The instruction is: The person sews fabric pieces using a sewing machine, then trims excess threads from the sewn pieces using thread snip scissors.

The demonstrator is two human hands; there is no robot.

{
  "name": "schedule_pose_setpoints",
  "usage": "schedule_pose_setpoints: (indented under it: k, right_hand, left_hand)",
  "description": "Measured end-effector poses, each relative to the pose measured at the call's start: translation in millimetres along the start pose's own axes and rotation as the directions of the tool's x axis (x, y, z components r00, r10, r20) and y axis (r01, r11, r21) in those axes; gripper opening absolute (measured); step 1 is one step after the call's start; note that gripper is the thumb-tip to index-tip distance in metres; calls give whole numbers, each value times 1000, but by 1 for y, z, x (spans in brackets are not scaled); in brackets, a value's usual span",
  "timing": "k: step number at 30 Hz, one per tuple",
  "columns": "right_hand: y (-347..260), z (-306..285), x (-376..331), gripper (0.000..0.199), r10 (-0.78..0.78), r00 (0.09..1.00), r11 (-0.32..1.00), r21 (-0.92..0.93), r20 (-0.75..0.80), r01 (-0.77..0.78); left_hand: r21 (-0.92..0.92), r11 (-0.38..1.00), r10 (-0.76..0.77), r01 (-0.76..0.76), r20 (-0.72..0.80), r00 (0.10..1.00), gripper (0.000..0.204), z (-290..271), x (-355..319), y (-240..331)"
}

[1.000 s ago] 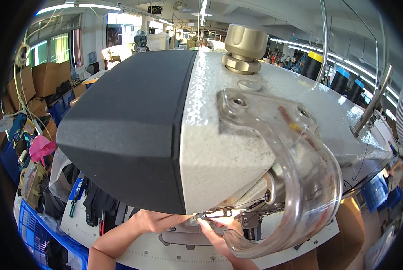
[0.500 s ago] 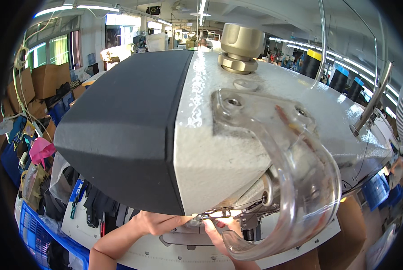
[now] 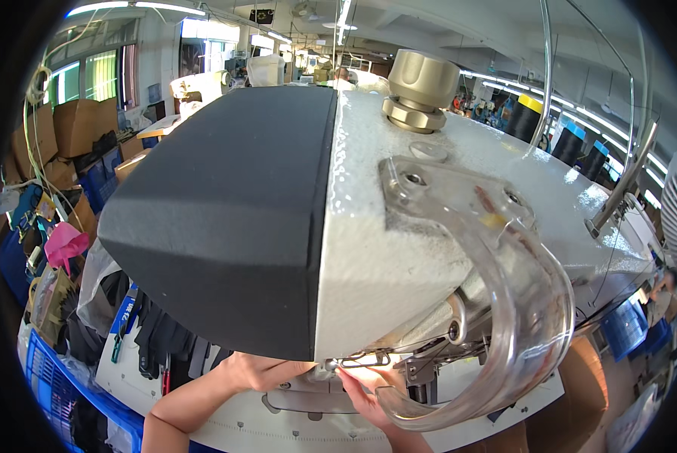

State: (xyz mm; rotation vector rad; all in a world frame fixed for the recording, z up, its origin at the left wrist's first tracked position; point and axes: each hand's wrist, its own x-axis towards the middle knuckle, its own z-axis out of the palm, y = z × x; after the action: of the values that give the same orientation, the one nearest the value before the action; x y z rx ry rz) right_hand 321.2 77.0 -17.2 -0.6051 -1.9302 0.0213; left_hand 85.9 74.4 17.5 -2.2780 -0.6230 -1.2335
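A big sewing machine head (image 3: 391, 249), white with a dark grey end cover (image 3: 217, 219), fills the middle of the view. Below its lower edge my left hand (image 3: 259, 371) is closed, its fingers pointing right toward the small metal parts at the needle area. From the other side my right hand (image 3: 365, 389) comes in under a clear plastic guard (image 3: 504, 340), fingers bent together in a pinch, almost meeting the left fingertips. What the two hands hold is too small and too covered to make out. Part of the right hand lies behind the guard.
Beneath the hands lies the white table (image 3: 232, 430). Dark fabric pieces (image 3: 165, 336) and a red-handled tool (image 3: 166, 380) lie on its left side. A blue crate (image 3: 47, 377) stands at the lower left. Thread cones (image 3: 523, 117) stand at the back right.
The machine head sits slightly farther right in the picture. My right fingers have shifted a little left and show more clearly. My left hand stays nearly in place.
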Motion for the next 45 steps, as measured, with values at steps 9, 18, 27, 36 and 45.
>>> schedule_pose_setpoints:
  k: [9, 18, 27, 36, 45]
  right_hand:
    - [5, -1, 0, 22, 91, 994, 988, 115, 62, -98]
    - [14, 9, -6, 23, 75, 997, 986, 147, -7, -73]
    - [-8, -6, -12, 17, 282, 939, 951, 186, -199, -247]
    - [-83, -11, -33, 44, 628, 700, 236, 774, 341, -588]
    - [-104, -25, -40, 41, 672, 643, 184, 758, 368, -626]
  left_hand:
    - [-105, 983, -150, 150, 0, 989, 23, 10, -17, -4]
    - [-150, 808, -527, 570, 250, 812, 22, 17, -15, -1]
    - [165, 913, -355, 374, -135, 925, 34, 1, -9, 27]
    - [138, 888, -412, 439, -189, 892, 28, -12, -29, 126]
    - [-31, 730, -657, 683, -307, 688, 28, -8, -36, 172]
